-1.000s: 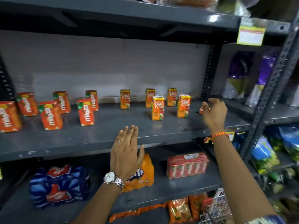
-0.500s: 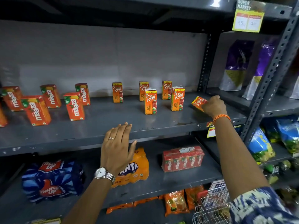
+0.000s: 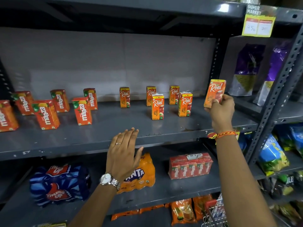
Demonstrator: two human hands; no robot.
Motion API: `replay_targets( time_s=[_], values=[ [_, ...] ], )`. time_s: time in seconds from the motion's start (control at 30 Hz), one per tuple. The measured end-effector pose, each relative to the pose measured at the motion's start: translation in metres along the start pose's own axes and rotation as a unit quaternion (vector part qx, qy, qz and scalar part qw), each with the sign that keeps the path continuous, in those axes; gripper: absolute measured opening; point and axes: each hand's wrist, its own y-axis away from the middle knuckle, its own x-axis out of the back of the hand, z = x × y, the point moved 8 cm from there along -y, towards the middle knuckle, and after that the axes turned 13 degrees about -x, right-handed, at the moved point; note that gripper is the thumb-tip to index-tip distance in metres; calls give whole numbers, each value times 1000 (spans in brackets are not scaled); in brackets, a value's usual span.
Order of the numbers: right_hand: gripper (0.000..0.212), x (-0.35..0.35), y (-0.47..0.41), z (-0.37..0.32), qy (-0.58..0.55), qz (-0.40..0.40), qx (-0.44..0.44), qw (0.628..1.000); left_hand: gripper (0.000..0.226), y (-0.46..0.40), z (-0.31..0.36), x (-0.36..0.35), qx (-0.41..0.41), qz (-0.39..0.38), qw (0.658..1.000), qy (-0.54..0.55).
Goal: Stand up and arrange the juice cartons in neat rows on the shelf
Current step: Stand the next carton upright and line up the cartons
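Note:
My right hand point(image 3: 220, 112) grips an orange Real juice carton point(image 3: 215, 92), held upright just above the right end of the grey shelf point(image 3: 114, 131). Several more Real cartons stand on the shelf: three along the back point(image 3: 125, 97) point(image 3: 150, 94) point(image 3: 174, 94) and two in front point(image 3: 157, 106) point(image 3: 185, 104). Several red Maaza cartons point(image 3: 82, 110) stand scattered on the left part. My left hand point(image 3: 123, 153), flat with fingers together, hovers at the shelf's front edge and holds nothing.
Below are a Thums Up pack point(image 3: 59, 184), a Fanta pack point(image 3: 141, 174) and a wrapped Maaza multipack point(image 3: 190, 166). A perforated upright post point(image 3: 275, 99) bounds the shelf on the right, with snack bags point(image 3: 246, 69) beyond. A basket point(image 3: 214, 213) sits bottom right.
My right hand picked a lying Real carton up off the right end of the shelf and turned it upright. My left hand stayed at the front edge.

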Motion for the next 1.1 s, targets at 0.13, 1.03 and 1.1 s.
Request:
replay_targets(
  time_s=[0.13,1.03,1.1],
  values=[
    [32,-2,25,-19,-74,-41,49,995,60,0,1,1,-3,-5,1000,3],
    [36,-207,167,6,275,-330,121,895,62,44,-68,36,50,-33,997,-54],
    [41,-216,165,18,308,-329,115,885,62,43,-67,37,47,-33,997,-54]
  ],
)
